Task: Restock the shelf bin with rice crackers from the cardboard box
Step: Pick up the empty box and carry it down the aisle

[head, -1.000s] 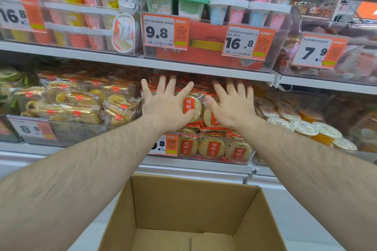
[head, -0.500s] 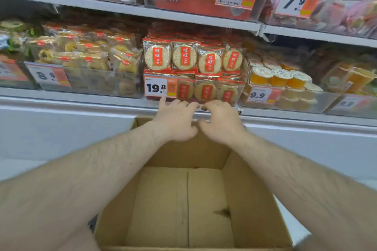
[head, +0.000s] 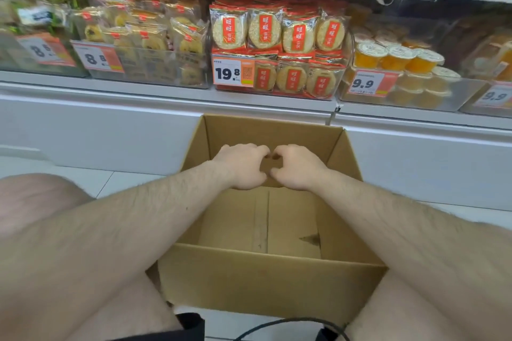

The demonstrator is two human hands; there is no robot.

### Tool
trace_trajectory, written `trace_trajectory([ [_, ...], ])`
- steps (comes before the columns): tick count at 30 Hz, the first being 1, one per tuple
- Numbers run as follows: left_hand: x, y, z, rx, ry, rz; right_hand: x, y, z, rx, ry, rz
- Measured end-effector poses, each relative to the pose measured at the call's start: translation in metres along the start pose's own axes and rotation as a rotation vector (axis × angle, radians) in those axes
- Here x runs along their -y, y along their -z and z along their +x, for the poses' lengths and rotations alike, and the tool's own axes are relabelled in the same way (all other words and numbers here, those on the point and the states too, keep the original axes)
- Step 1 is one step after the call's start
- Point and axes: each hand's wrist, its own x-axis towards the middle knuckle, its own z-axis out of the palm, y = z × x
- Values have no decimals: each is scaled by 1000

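While both hands hang over the cardboard box point(head: 266, 274), the rice crackers point(head: 277, 30) sit up and beyond the fingers, packed in the shelf bin point(head: 277, 93) directly above the box's far wall. Left hand point(head: 242, 166) and right hand point(head: 295, 167) are side by side, fingers loosely curled, gripping nothing, equally near. Nothing shows on the box floor, so restocking looks done. The packs stand upright in rows, heaped above the bin's front wall.

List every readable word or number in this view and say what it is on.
"19.8": orange price tag on the clear rice cracker bin.
"8.8": tag on the pastry bin.
"9.9": tag on the jelly cup bin.
Red cracker packet labels: characters too blurred.
Brown cardboard box: no text.
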Motion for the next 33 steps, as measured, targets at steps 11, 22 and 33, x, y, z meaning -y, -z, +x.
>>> trace_trajectory([
  [11,16,-64,85,92,61,-155,-34,-58,77,13,-147,200],
  [22,66,-91,106,368,154,-260,-44,-90,98,279,-366,192],
  [33,24,-11,-4,709,52,-348,19,13,-46,485,-492,189],
])
